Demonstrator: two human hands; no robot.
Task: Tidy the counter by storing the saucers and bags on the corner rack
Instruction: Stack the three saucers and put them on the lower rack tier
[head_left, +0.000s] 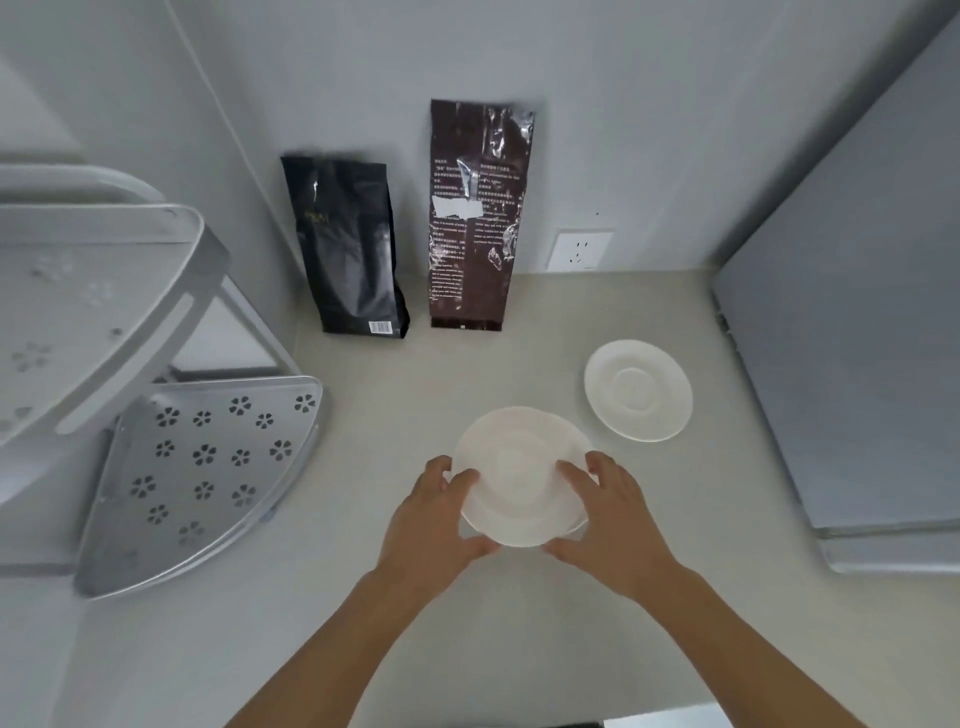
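Observation:
Both hands grip a small stack of white saucers (522, 475) above the middle of the counter: my left hand (434, 525) holds its left rim, my right hand (608, 519) its right rim. Another white saucer (639, 391) lies flat on the counter to the right. A black bag (348, 249) and a taller brown bag (475, 213) stand against the back wall. The metal corner rack (208, 467) sits at the left; its lower shelf with flower-shaped holes holds nothing, and its upper shelf (78, 312) looks bare too.
A grey appliance (852, 338) fills the right side of the counter. A wall socket (579, 251) sits low on the back wall behind the brown bag. A thin white cable (218, 104) runs down the wall near the rack.

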